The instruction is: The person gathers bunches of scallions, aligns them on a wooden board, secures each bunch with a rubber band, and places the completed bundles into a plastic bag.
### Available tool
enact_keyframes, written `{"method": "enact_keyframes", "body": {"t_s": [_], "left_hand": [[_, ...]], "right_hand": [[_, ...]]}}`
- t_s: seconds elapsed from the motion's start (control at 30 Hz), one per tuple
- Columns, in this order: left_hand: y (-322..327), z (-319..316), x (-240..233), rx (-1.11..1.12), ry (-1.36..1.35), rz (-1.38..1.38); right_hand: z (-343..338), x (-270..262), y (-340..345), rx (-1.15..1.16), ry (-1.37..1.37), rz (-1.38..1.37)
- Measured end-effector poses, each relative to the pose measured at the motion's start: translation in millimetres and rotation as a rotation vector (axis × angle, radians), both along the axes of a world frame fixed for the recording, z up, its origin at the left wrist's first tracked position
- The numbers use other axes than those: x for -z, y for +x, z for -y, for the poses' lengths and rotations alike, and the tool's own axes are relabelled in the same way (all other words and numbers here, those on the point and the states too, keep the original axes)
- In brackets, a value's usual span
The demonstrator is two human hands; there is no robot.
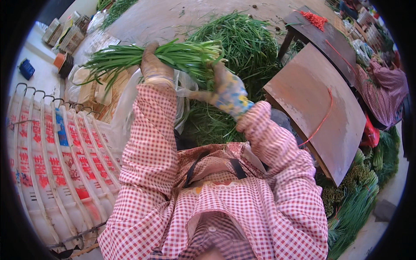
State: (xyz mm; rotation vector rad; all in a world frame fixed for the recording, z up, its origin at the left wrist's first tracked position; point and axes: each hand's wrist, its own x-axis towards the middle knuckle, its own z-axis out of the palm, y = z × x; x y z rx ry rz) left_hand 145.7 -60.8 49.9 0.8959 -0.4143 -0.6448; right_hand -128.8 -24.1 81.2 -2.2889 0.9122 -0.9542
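Observation:
My left hand (155, 66) is wrapped around a bunch of long green leaves, which look like garlic chives (185, 60). The bunch lies sideways, with leaf tips to the left and pale stem ends to the right. Bands circle my left wrist. Against the underside of the stem ends is my right hand (229, 87), in a blue and yellow patterned glove with soiled fingers. Its thumb sticks out to the left, apart from the fingers. Behind and below my hands hangs a clear plastic bag (125, 104). Beyond the bunch spreads a big heap of loose chives (237, 39).
On my right stands a brown board (318, 104) with a red tie on it. A dark table (334, 42) behind it bears red ties (313, 20). Tied bunches (354, 198) lie at lower right, near another person's checked sleeve (380, 87). A printed white slatted crate (65, 162) is left.

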Motion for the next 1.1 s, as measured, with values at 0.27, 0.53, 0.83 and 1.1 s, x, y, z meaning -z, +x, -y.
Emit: {"method": "enact_keyframes", "body": {"t_s": [0.27,0.53,0.83,1.1], "left_hand": [[-79,-32,-32,0.059,-0.035,-0.345],[-23,-71,-34,0.179,-0.08,-0.344],[91,-139,-80,0.331,-0.397,-0.194],[-3,-115,-12,0.581,-0.509,-0.224]], "right_hand": [[28,27,8,-0.2,0.053,-0.007],[10,46,-1,-0.42,0.331,-0.333],[50,178,-42,0.033,0.688,-0.232],[52,48,-10,-0.763,0.913,0.636]]}}
